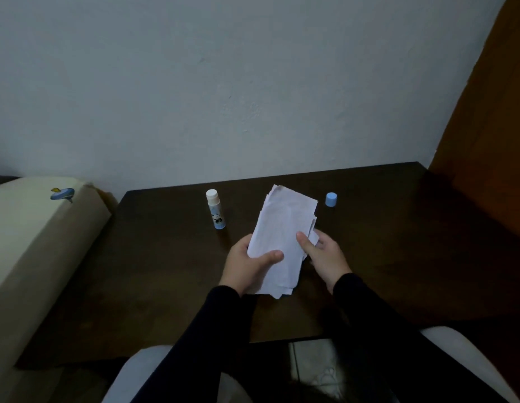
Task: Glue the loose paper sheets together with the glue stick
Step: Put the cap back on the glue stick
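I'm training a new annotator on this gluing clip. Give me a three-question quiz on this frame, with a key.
1. True or false: the glue stick stands upright with its cap on.
2. What holds the paper stack? A) left hand only B) right hand only C) both hands
3. Fill in: the blue cap sits on the table to the ____ of the stack.

Key: 1 false, the cap is off. 2 C. 3 right.
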`<state>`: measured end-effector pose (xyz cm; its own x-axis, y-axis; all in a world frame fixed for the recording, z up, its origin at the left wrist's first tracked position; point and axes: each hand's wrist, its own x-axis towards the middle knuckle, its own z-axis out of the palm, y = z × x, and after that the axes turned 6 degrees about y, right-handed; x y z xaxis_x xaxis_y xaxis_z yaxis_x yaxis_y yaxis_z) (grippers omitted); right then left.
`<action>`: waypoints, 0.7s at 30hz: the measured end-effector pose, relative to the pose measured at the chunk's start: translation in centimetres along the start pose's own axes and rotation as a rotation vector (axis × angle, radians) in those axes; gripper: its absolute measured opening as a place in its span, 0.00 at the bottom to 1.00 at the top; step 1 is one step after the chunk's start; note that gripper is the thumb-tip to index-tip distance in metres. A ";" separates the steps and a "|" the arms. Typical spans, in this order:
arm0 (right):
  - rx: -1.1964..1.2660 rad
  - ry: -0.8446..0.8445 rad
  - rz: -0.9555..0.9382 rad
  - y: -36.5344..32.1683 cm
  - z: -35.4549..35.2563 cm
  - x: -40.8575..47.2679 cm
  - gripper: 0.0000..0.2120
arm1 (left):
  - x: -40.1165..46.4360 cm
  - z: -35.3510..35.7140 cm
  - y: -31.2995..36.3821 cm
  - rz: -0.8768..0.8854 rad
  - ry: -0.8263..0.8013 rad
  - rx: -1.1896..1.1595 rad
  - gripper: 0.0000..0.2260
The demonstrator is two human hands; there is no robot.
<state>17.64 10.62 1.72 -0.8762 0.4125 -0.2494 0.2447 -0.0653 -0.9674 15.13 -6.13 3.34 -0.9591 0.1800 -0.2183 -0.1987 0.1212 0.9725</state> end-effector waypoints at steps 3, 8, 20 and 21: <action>0.140 0.133 -0.127 -1.5 0.4 0.2 0.12 | -0.1 0.8 0.3 0.071 0.058 -0.046 0.21; 0.149 0.096 -0.275 -1.7 0.2 0.0 0.17 | 0.8 -0.2 0.5 0.197 0.115 -0.052 0.19; -0.026 -0.025 -0.269 -0.8 0.7 0.5 0.15 | 1.4 0.6 -0.5 0.248 0.081 0.057 0.19; -0.059 -0.033 -0.260 -0.8 0.7 0.6 0.18 | 1.6 0.5 -0.6 0.232 0.071 0.084 0.20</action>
<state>16.63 10.32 2.27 -0.9258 0.3781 0.0045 0.0329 0.0924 -0.9952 13.87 -5.42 2.32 -0.9894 0.1440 0.0191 0.0432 0.1659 0.9852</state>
